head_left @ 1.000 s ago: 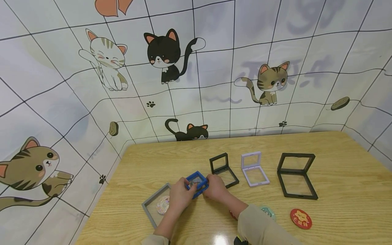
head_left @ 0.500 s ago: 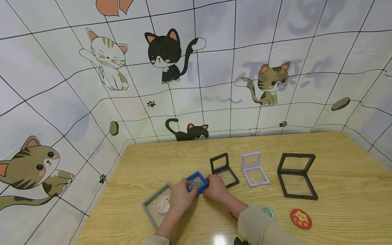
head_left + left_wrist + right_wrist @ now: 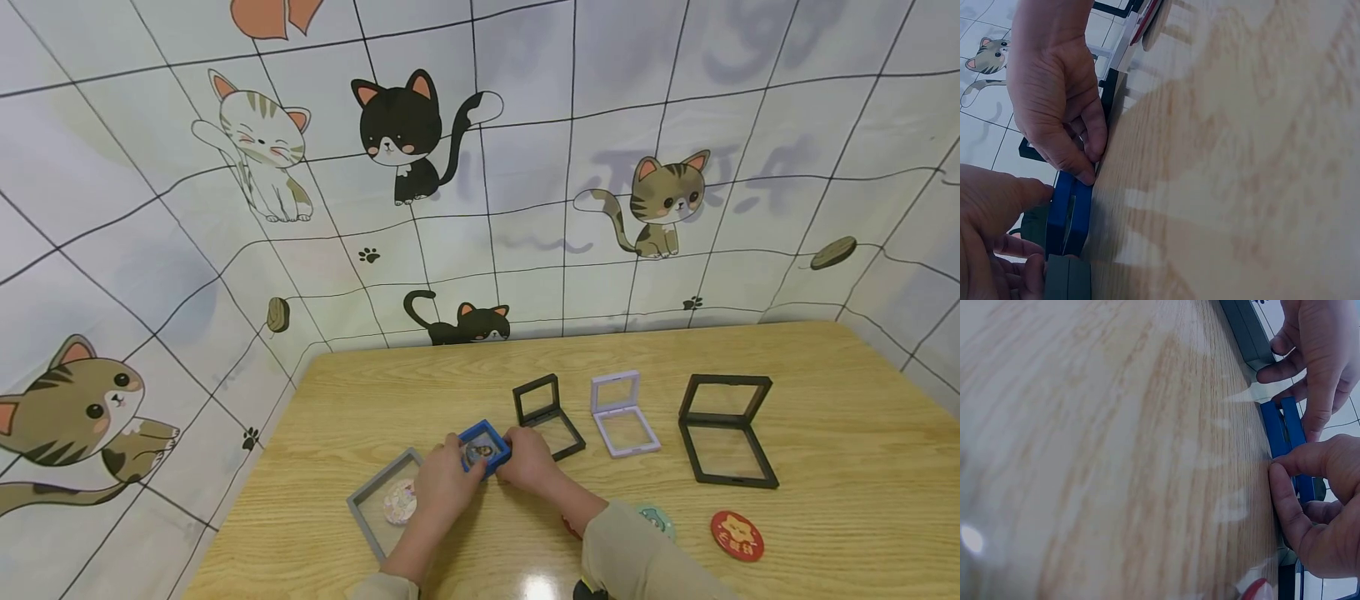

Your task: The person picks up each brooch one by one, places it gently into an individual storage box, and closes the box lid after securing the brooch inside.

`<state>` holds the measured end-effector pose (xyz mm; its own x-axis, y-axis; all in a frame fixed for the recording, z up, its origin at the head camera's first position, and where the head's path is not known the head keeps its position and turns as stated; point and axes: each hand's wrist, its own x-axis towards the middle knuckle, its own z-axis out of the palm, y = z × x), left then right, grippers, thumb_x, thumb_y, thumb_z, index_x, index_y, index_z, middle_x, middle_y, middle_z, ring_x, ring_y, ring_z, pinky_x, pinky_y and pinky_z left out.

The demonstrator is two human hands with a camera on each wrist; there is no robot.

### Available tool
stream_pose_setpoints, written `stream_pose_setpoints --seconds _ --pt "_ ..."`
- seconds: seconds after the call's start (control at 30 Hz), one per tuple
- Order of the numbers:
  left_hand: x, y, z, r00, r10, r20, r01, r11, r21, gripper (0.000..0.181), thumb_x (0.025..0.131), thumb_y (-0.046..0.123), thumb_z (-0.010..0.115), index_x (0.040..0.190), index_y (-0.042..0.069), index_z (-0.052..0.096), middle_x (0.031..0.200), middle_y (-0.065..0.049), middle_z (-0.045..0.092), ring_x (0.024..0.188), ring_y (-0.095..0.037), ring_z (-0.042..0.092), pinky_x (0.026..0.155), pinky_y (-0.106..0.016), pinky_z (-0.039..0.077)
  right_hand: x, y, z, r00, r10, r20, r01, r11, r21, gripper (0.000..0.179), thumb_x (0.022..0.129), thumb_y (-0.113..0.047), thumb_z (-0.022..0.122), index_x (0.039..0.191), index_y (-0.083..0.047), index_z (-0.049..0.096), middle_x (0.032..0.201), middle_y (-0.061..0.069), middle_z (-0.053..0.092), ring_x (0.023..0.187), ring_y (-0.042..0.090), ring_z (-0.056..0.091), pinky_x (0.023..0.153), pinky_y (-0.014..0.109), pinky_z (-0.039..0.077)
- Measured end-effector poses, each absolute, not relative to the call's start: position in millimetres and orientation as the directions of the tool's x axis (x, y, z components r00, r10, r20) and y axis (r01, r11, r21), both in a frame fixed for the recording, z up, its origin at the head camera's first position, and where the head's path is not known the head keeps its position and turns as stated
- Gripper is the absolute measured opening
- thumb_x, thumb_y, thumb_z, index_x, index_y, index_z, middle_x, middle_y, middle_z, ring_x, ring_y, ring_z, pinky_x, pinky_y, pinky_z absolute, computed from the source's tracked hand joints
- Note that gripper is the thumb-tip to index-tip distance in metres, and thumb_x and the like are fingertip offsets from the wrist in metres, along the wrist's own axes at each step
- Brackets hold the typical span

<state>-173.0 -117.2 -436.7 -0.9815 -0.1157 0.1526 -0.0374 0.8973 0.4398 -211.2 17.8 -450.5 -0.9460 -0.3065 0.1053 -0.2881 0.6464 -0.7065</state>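
A small blue hinged display frame (image 3: 482, 440) with a round picture piece showing through its window sits on the table between both hands. Its two halves lie nearly together; a narrow gap along the side shows on the blue frame (image 3: 1071, 215) in the left wrist view. My left hand (image 3: 444, 479) holds its left side, thumb on the top edge. My right hand (image 3: 528, 458) pinches the right edge near the corner; in the right wrist view the thumb and forefinger of my right hand (image 3: 1329, 500) meet at the lower half.
Left of the hands lies a grey frame (image 3: 363, 515) with a round badge (image 3: 401, 502) inside. Behind stand opened frames: a small black one (image 3: 572, 452), a lilac one (image 3: 617, 452) and a larger black one (image 3: 738, 481). A teal badge (image 3: 656, 520) and a red badge (image 3: 737, 536) lie front right.
The blue frame's upper half has come down from partly raised to nearly level with the lower half. Both hands stay in place, the left thumb still on top.
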Motion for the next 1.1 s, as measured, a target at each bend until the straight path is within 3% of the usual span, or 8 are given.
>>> stream_pose_setpoints --seconds 0.33,0.83,1.1 --pt "-175.6 -115.0 -442.1 -0.98 -0.14 0.144 -0.08 0.929 0.361 0.055 0.076 0.042 0.068 0.098 -0.008 0.058 0.073 -0.013 0.055 0.061 -0.025 0.055 0.045 -0.036 0.042 -210.6 17.4 -450.5 -0.948 -0.302 0.098 -0.279 0.644 -0.713 0.033 0.057 0.002 0.071 0.087 0.008 0.06 0.076 0.009 0.056 0.067 0.018 0.048 0.059 0.03 0.042" --pt "-177.2 -110.4 -439.0 -0.98 -0.136 0.142 -0.099 0.965 0.243 0.057 0.075 0.044 0.068 0.094 -0.009 0.059 0.072 -0.015 0.056 0.059 -0.028 0.057 0.046 -0.037 0.044 -210.3 16.8 -446.8 -0.954 -0.293 0.069 -0.251 0.649 -0.718 0.035 0.058 0.002 0.071 0.09 0.009 0.059 0.078 0.011 0.056 0.069 0.018 0.049 0.061 0.03 0.042" --pt "-176.1 -109.2 -438.7 -0.98 -0.138 0.146 -0.099 0.965 0.243 0.055 0.075 0.042 0.069 0.09 -0.009 0.059 0.071 -0.015 0.056 0.058 -0.027 0.057 0.045 -0.037 0.044 -211.0 16.4 -450.2 -0.951 -0.296 0.087 -0.269 0.655 -0.706 0.035 0.058 0.001 0.074 0.09 0.009 0.06 0.077 0.01 0.056 0.069 0.019 0.049 0.061 0.031 0.042"
